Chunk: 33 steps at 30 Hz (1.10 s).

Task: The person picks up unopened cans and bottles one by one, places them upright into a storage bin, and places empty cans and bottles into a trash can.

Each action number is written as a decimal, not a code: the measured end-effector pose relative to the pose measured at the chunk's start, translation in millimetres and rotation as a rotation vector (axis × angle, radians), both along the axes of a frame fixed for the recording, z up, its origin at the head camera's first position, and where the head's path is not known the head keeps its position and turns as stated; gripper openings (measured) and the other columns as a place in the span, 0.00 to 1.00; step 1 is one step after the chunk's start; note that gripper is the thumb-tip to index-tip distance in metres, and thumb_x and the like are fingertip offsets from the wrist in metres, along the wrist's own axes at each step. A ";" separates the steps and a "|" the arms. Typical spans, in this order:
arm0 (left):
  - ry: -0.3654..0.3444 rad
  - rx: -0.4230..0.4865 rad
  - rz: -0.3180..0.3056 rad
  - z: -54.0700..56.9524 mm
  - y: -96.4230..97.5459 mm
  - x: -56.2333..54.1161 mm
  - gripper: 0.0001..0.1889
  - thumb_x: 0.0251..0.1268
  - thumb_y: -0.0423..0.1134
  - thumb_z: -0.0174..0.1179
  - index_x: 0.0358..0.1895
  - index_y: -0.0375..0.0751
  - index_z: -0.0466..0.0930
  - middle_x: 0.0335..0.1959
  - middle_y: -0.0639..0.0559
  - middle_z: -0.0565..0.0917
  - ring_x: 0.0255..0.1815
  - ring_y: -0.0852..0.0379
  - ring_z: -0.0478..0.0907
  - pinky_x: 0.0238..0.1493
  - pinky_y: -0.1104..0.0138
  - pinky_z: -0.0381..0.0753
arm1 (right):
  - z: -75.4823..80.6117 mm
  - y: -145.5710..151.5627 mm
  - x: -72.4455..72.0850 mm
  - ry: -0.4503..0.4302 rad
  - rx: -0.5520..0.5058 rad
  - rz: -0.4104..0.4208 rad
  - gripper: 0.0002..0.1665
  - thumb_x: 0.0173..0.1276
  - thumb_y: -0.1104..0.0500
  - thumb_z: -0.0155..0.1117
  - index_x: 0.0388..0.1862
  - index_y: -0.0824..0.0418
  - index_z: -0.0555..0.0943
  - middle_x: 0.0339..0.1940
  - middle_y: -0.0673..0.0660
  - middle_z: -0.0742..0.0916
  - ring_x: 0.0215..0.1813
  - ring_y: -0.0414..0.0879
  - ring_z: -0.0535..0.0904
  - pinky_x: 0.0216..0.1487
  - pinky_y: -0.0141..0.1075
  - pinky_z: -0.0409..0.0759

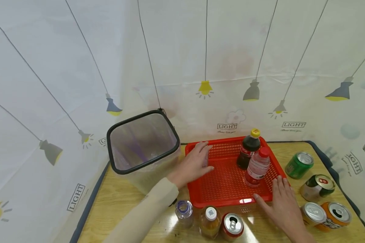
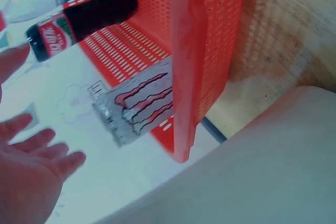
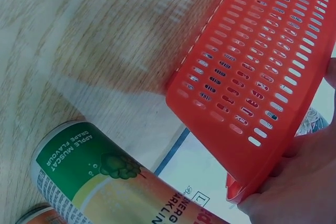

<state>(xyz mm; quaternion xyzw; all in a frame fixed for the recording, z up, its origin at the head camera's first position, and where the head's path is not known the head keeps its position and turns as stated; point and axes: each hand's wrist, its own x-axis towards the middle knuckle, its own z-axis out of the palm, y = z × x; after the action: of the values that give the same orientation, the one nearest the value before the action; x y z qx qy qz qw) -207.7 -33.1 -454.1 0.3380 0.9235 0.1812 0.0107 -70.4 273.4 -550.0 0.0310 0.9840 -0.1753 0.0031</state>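
Observation:
My left hand [image 1: 193,165] hovers over the left side of the red plastic basket [image 1: 222,189], fingers spread and holding nothing. Just beside it stands a pale can with pink claw-like stripes [image 2: 139,103], mostly hidden behind the hand in the head view. Also in the basket are a cola bottle with a yellow cap [image 1: 250,145] and a bottle with a red cap and pink label [image 1: 257,167]. My right hand [image 1: 283,206] rests at the basket's front right corner, fingers extended along the rim and thumb apart at the front edge.
A black-rimmed bin [image 1: 144,165] stands left of the basket. In front are a clear bottle [image 1: 185,214], a white-capped amber bottle [image 1: 210,224] and a red can [image 1: 232,226]. To the right stand several cans, among them a green can [image 1: 298,166] and an orange can [image 1: 334,216].

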 end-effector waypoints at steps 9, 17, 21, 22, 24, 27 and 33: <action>-0.184 0.089 -0.043 8.5 -35.8 29.4 0.37 0.74 0.51 0.64 0.79 0.40 0.64 0.81 0.43 0.62 0.79 0.47 0.63 0.77 0.55 0.64 | 2.5 -1.3 -1.0 -0.016 -0.016 0.002 0.68 0.71 0.26 0.55 0.74 0.89 0.53 0.76 0.87 0.53 0.79 0.80 0.45 0.74 0.72 0.49; -0.252 0.207 0.010 0.9 -64.5 53.5 0.35 0.76 0.55 0.60 0.80 0.46 0.64 0.81 0.48 0.62 0.81 0.47 0.59 0.78 0.48 0.60 | 4.7 -2.0 -1.2 -0.017 -0.028 -0.007 0.68 0.72 0.25 0.54 0.73 0.89 0.53 0.76 0.87 0.53 0.79 0.80 0.44 0.74 0.73 0.47; -0.274 0.291 0.060 -5.5 -76.8 67.7 0.35 0.76 0.57 0.59 0.80 0.49 0.64 0.81 0.51 0.64 0.80 0.47 0.60 0.78 0.46 0.60 | 5.6 -2.6 -1.9 -0.036 -0.033 -0.011 0.69 0.72 0.24 0.53 0.74 0.89 0.52 0.76 0.87 0.52 0.79 0.80 0.43 0.75 0.73 0.46; -0.272 0.319 0.071 -7.1 -79.2 71.0 0.34 0.76 0.56 0.59 0.79 0.49 0.65 0.80 0.50 0.66 0.80 0.47 0.61 0.78 0.46 0.61 | 5.5 -2.6 -2.0 -0.039 -0.034 -0.011 0.69 0.72 0.24 0.53 0.74 0.89 0.52 0.76 0.87 0.52 0.79 0.80 0.43 0.75 0.73 0.46; -0.265 0.380 0.088 -11.8 -83.6 77.0 0.32 0.77 0.53 0.60 0.78 0.48 0.66 0.78 0.50 0.68 0.78 0.46 0.64 0.76 0.44 0.63 | 4.8 -2.8 -2.3 -0.043 -0.032 -0.014 0.70 0.72 0.24 0.52 0.74 0.89 0.52 0.76 0.87 0.52 0.79 0.80 0.43 0.75 0.72 0.46; -0.242 0.484 0.091 -21.1 -89.8 83.9 0.30 0.77 0.47 0.60 0.78 0.47 0.67 0.76 0.52 0.72 0.77 0.47 0.67 0.74 0.44 0.67 | 3.3 -2.9 -2.5 -0.039 -0.028 -0.021 0.70 0.71 0.23 0.52 0.73 0.89 0.52 0.76 0.88 0.52 0.79 0.80 0.44 0.75 0.72 0.46; -0.191 0.680 0.024 -46.8 -101.0 97.5 0.31 0.80 0.52 0.55 0.78 0.42 0.66 0.75 0.49 0.73 0.74 0.45 0.70 0.73 0.49 0.70 | 2.3 -1.6 -2.4 -0.044 -0.034 -0.022 0.70 0.71 0.23 0.52 0.73 0.89 0.52 0.75 0.88 0.52 0.79 0.80 0.42 0.75 0.73 0.46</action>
<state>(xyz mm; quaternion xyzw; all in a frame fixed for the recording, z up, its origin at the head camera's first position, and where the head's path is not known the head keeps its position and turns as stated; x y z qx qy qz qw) -110.2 -134.0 -501.0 0.2929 0.8090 0.5094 -0.0180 -72.8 271.8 -547.8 0.0457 0.9802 -0.1913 0.0231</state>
